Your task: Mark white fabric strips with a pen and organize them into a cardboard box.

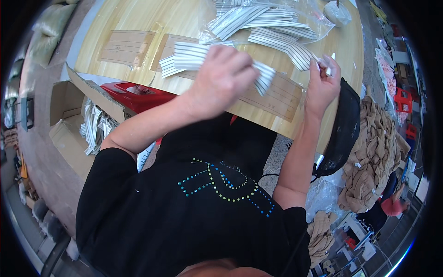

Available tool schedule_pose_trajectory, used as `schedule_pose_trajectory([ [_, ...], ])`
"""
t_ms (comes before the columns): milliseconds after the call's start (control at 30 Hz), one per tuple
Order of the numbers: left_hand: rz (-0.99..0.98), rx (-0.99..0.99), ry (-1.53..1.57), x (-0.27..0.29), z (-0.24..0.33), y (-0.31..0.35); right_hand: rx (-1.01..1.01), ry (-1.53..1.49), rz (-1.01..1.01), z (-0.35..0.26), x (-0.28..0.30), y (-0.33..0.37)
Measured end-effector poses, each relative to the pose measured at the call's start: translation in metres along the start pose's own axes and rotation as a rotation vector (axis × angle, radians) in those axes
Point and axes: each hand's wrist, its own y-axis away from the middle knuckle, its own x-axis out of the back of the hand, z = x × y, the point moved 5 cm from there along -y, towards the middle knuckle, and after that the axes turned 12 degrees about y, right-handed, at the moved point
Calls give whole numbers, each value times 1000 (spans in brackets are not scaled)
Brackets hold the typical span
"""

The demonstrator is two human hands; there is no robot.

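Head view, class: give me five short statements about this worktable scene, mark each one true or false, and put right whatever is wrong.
1. A pile of striped fabric strips lies on the wood-grained table. True.
2. The open cardboard box stands to the person's right. False: it stands to the left, beside the table, with striped material inside.
3. The left hand is over striped fabric. True.
4. The right hand is empty. False: a small pale object shows between its fingers.
5. The large heap of cloth right of the table is bright green. False: it is tan.
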Motion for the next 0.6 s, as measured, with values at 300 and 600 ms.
schedule_pose_trajectory([
  [300,-178,316,-95,-19,-75,42,-460,-80,-170,19,47,93],
  [600,-265,-4,272,-100,43,19,-340,462,-257,27,35,96],
])
